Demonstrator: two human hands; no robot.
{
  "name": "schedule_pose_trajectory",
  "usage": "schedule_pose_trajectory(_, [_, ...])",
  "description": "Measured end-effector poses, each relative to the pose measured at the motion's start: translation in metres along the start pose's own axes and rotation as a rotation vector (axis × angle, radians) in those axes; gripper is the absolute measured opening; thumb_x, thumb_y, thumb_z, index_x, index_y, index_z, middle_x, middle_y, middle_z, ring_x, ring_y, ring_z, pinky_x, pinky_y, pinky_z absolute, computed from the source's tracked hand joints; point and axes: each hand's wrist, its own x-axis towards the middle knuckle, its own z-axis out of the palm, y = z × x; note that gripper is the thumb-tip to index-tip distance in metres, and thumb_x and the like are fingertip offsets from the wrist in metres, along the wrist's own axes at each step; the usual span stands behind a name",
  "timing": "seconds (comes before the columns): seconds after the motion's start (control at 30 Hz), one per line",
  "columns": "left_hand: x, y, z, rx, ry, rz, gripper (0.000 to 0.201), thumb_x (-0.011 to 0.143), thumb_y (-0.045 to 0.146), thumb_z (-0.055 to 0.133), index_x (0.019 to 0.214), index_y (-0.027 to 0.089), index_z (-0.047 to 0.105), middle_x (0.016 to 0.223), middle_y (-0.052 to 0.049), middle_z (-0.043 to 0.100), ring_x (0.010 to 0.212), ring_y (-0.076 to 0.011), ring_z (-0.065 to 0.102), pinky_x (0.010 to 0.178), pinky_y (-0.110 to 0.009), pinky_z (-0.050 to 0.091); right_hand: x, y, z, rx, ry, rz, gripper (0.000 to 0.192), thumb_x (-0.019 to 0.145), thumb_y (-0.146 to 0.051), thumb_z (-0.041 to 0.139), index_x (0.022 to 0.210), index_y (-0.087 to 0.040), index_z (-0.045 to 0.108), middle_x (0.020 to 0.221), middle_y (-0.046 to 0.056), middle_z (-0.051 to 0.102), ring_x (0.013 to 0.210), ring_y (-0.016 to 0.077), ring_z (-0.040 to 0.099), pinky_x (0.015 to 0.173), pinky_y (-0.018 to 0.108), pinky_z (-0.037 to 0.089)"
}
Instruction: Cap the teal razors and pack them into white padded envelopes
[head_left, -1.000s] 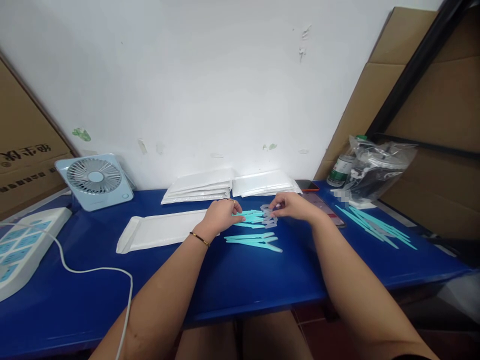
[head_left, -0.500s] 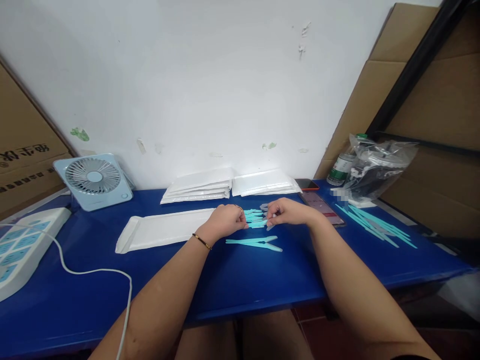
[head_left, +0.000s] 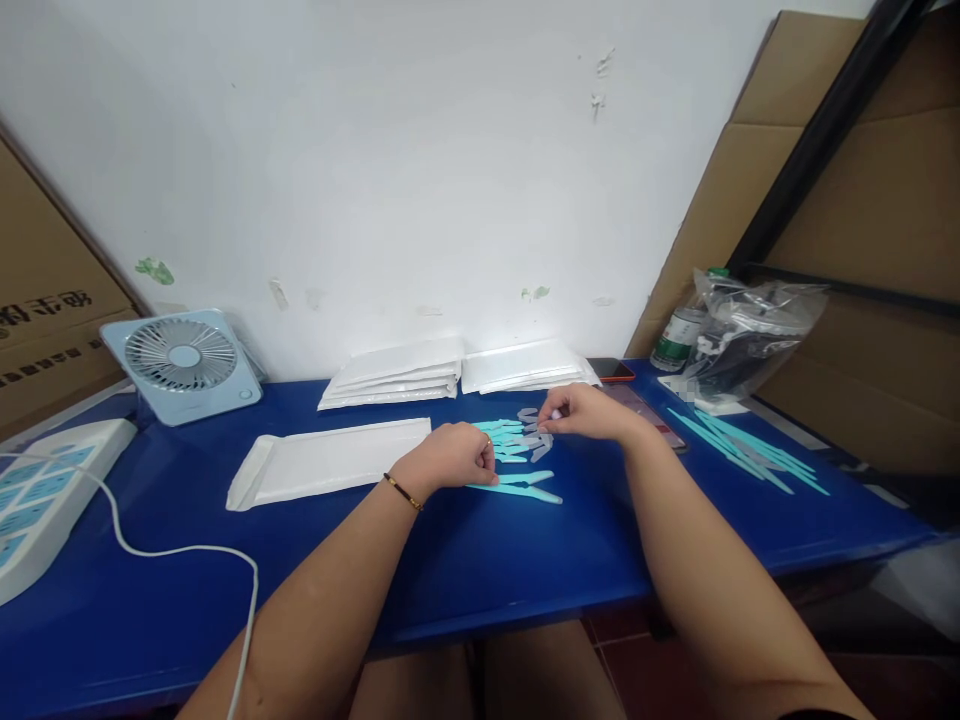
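In the head view, a small pile of turquoise plastic sticks (head_left: 510, 440) is seen on the blue table (head_left: 465, 560), just in front of both hands, and two longer turquoise sticks (head_left: 517, 485) lie apart from it, nearer to the person. It is judged that the thin pieces could be pushed away or scattered if the pile is touched carelessly, and that a stick could slide toward the table edge because the surface looks smooth. The left hand (head_left: 450, 458) is curled loosely with the fingers bent down; the fingertips touch the near end of the longer sticks, but it cannot be told whether anything is really gripped. The right hand (head_left: 589, 412) is held at the far side of the pile, with the fingers pinched almost closed on a small grey piece (head_left: 546, 418). A white padded envelope (head_left: 330, 462) lies at the left, and more turquoise sticks (head_left: 750, 452) are spread at the right.
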Motion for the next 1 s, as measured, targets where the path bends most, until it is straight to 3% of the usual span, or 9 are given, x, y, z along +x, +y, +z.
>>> schedule_pose_trajectory(0.07, [0.001, 0.000, 0.002, -0.009, 0.001, -0.027, 0.016, 0.070, 0.038, 0.064, 0.071, 0.022, 0.068, 0.073, 0.001, 0.069, 0.063, -0.0139, 0.059, 0.050, -0.023, 0.035, -0.002, -0.003, -0.001, 0.010, -0.061, -0.010, 0.027, 0.068, -0.041, 0.069, 0.079, -0.018, 0.073, 0.077, 0.004, 0.067, 0.067, 0.0149, 0.055, 0.059, 0.025, 0.040])
schedule_pose_trajectory(0.27, [0.007, -0.006, -0.001, 0.098, 0.180, -0.072, 0.017, 0.075, 0.035, 0.059, 0.076, 0.021, 0.068, 0.080, -0.002, 0.069, 0.072, -0.0160, 0.061, 0.059, -0.024, 0.038, 0.001, -0.006, 0.004, 0.008, -0.236, -0.098, 0.035, 0.068, -0.050, 0.068, 0.083, -0.019, 0.074, 0.079, 0.003, 0.067, 0.070, 0.0152, 0.056, 0.062, 0.025, 0.040])
schedule_pose_trajectory(0.5, [0.005, -0.016, -0.009, 0.197, 0.272, -0.143, 0.016, 0.078, 0.033, 0.058, 0.074, 0.020, 0.066, 0.081, -0.001, 0.069, 0.077, -0.0176, 0.061, 0.067, -0.026, 0.038, 0.006, 0.009, 0.003, -0.001, -0.070, -0.026, 0.032, 0.076, -0.045, 0.061, 0.081, -0.016, 0.072, 0.078, 0.005, 0.068, 0.070, 0.0163, 0.058, 0.062, 0.026, 0.041])
schedule_pose_trajectory(0.6, [0.001, -0.015, -0.011, 0.144, 0.295, -0.159, 0.027, 0.074, 0.045, 0.062, 0.088, 0.022, 0.066, 0.091, -0.001, 0.067, 0.083, -0.0183, 0.061, 0.067, -0.026, 0.039, 0.006, 0.010, 0.001, -0.039, 0.017, 0.008, 0.034, 0.075, -0.048, 0.061, 0.085, -0.017, 0.073, 0.077, 0.004, 0.069, 0.068, 0.0162, 0.056, 0.060, 0.026, 0.039])
schedule_pose_trajectory(0.7, [-0.002, -0.004, -0.008, 0.082, 0.205, -0.052, 0.043, 0.066, 0.054, 0.067, 0.095, 0.022, 0.065, 0.098, -0.002, 0.066, 0.087, -0.0192, 0.061, 0.067, -0.025, 0.040, 0.008, 0.010, 0.002, -0.103, 0.093, 0.017, 0.036, 0.077, -0.049, 0.058, 0.089, -0.019, 0.073, 0.071, 0.003, 0.066, 0.062, 0.0150, 0.053, 0.056, 0.026, 0.036])
schedule_pose_trajectory(0.87, [-0.002, 0.012, 0.002, 0.060, -0.016, 0.019, 0.015, 0.069, 0.038, 0.068, 0.073, 0.023, 0.067, 0.077, 0.002, 0.068, 0.073, -0.0158, 0.060, 0.060, -0.024, 0.038, 0.006, 0.006, 0.002, -0.101, 0.076, 0.020, 0.035, 0.078, -0.047, 0.056, 0.077, -0.016, 0.072, 0.064, 0.002, 0.063, 0.059, 0.0139, 0.051, 0.055, 0.026, 0.036])
schedule_pose_trajectory(0.93, [-0.001, 0.011, 0.004, 0.056, -0.004, -0.001, 0.009, 0.073, 0.031, 0.064, 0.070, 0.023, 0.066, 0.074, 0.002, 0.068, 0.070, -0.0150, 0.060, 0.059, -0.024, 0.037, 0.003, 0.001, 0.001, 0.001, -0.014, -0.009, 0.034, 0.077, -0.048, 0.058, 0.080, -0.016, 0.072, 0.070, 0.003, 0.065, 0.063, 0.0143, 0.054, 0.058, 0.026, 0.039])
schedule_pose_trajectory(1.0, [0.001, 0.007, 0.002, 0.060, 0.085, -0.028, 0.010, 0.075, 0.030, 0.060, 0.072, 0.022, 0.066, 0.076, 0.001, 0.069, 0.070, -0.0152, 0.059, 0.058, -0.024, 0.036, 0.000, -0.005, 0.001, 0.109, -0.130, -0.042, 0.034, 0.074, -0.047, 0.062, 0.087, -0.017, 0.071, 0.077, 0.003, 0.067, 0.068, 0.0147, 0.057, 0.060, 0.026, 0.042])
